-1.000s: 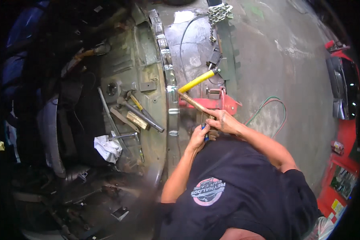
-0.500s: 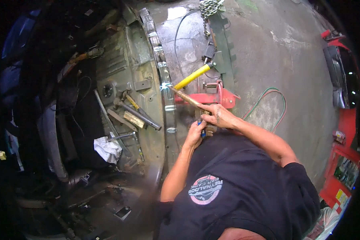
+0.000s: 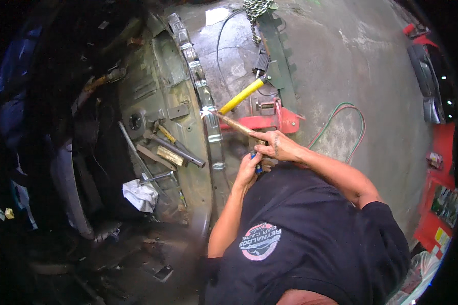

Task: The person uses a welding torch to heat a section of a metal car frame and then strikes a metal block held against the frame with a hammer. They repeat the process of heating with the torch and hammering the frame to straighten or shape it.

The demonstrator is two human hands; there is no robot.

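Both my hands hold a brass-coloured gas torch (image 3: 236,126). Around its body is my right hand (image 3: 281,146), closed, with the index finger stretched along the tube. My left hand (image 3: 247,170) is closed just below, at the torch's rear end by a blue part (image 3: 257,166). Up and to the left, the torch tip meets a bright glowing spot (image 3: 205,112) on a long metal flange (image 3: 202,91) of a car body panel. Whether the tip touches the metal, I cannot tell.
A hammer (image 3: 175,148), wood block (image 3: 171,155), ratchet (image 3: 158,178) and white rag (image 3: 140,196) lie on the panel (image 3: 188,175). Beyond the torch are a yellow bar (image 3: 243,95), red metal arm (image 3: 254,122) and chain (image 3: 258,10). Red and green hoses (image 3: 362,122) loop across the floor.
The view has shifted slightly, so the panel and floor things sit a little differently. Both hands keep their hold on the torch, and its tip stays at the bright spot.
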